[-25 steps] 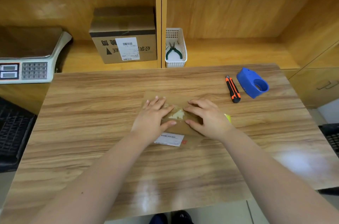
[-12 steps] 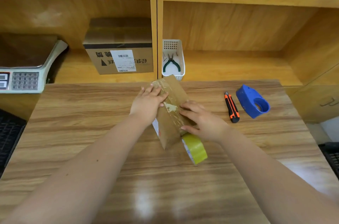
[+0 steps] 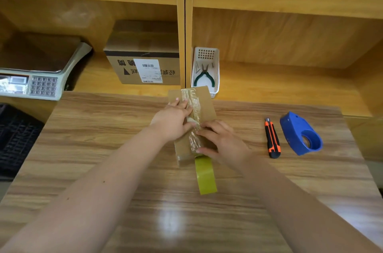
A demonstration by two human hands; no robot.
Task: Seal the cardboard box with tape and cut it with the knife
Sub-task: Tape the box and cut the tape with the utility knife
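A small flat cardboard box (image 3: 205,103) lies on the wooden table (image 3: 99,128), its long side pointing away from me, with crinkled clear tape along its middle seam. My left hand (image 3: 173,121) grips its left side, fingers on top. My right hand (image 3: 224,143) holds its near right part, fingertips on the seam. A yellow tape roll (image 3: 205,176) stands on edge at the box's near end, just below my right hand. An orange and black knife (image 3: 273,138) lies to the right, untouched.
A blue tape dispenser (image 3: 298,132) lies right of the knife. On the shelf behind stand a weighing scale (image 3: 37,74), a larger labelled carton (image 3: 143,62) and a white basket (image 3: 216,60) with green pliers (image 3: 204,75). A black crate (image 3: 14,141) sits at left.
Both hands have turned the box from lying crosswise to pointing away from me and pushed it farther back. The yellow tape roll has come into view at its near end.
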